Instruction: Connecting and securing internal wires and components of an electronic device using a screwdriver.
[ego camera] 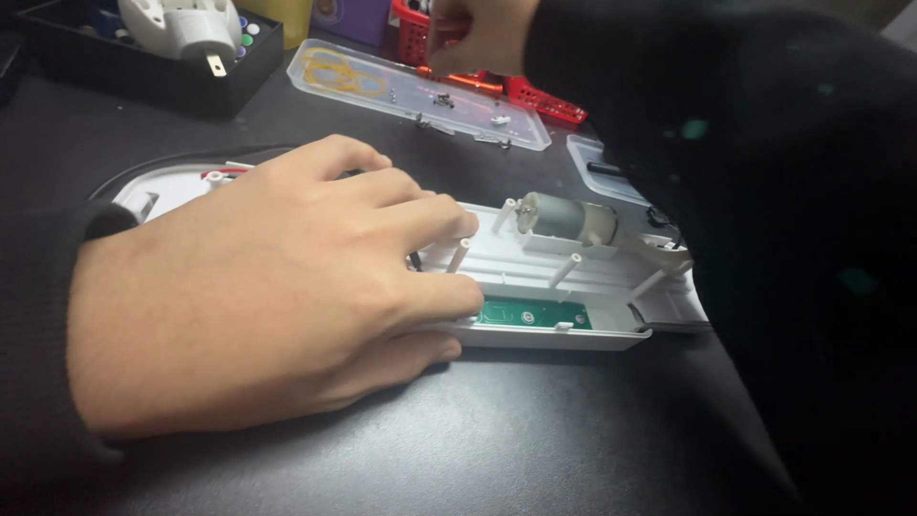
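My left hand (258, 287) lies flat, fingers together, pinning the opened white plastic casing (573, 277) on the near dark table (535, 440) — its silver cylindrical motor (565, 218) and green circuit board (530, 313) are exposed. My right hand (473, 36) reaches far, fingertips pinched above the clear plastic lid (411, 91) holding small screws — what it pinches I cannot tell. The casing is apart; nothing is closed up yet.
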